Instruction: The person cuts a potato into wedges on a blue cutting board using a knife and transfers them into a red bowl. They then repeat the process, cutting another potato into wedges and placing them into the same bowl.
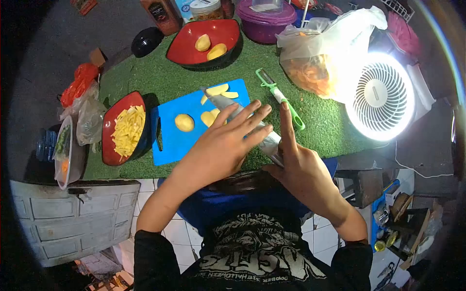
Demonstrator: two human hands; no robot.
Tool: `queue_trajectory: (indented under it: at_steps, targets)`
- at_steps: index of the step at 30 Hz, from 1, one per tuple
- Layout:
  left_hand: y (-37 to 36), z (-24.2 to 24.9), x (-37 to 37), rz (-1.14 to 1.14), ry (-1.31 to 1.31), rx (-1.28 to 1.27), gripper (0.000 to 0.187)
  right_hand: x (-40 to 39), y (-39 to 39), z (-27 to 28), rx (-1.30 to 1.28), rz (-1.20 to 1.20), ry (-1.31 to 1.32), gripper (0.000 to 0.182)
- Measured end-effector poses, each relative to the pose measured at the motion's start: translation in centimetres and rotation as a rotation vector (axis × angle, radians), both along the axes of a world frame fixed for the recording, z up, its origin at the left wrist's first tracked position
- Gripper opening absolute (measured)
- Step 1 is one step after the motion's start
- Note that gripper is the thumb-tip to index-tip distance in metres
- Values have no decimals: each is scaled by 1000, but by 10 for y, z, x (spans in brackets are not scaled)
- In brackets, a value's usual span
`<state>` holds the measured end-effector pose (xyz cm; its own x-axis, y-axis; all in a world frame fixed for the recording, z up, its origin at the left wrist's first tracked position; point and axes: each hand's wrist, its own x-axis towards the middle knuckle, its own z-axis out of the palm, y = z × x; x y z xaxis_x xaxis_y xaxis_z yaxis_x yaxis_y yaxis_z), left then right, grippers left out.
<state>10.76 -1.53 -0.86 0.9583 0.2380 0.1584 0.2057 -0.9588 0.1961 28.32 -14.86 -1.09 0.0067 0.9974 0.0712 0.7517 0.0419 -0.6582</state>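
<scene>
Knife [242,114] handle under right hand [301,167]

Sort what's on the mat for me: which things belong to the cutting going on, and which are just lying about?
In use: knife, held by right hand and left hand; blue cutting board; potato pieces; whole potato; bowl of cut strips; bowl of peeled potatoes.

Lying about: green peeler; fan light; plastic bag; purple tub.

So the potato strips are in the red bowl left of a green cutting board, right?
Not quite: the head view shows the cutting board is blue, not green; the green is the turf mat beneath. The strips do lie in the red bowl on its left.
</scene>
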Motion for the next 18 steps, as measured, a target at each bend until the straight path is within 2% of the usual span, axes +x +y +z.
queue_trajectory:
  at_steps: [3, 5, 8, 12, 14, 18]
  targets:
    - [3, -8, 13, 17, -19, 6, 68, 2, -2, 6, -35, -12, -2, 119]
    - [8, -10, 18, 37, 10, 122, 61, 3, -3, 8, -31, 33, -18, 110]
    - [7, -9, 19, 49, -39, 119, 57, 5, -6, 8, -39, 8, -15, 113]
    - [14, -13, 10, 130, -48, 132, 55, 4, -11, 5, -78, -32, 10, 117]
    - [25, -20, 7, 218, -44, 216, 55, 5, -11, 6, -83, -30, 8, 116]
    - [31, -20, 10, 215, -81, 211, 58, 3, -10, 2, -61, -4, -7, 116]
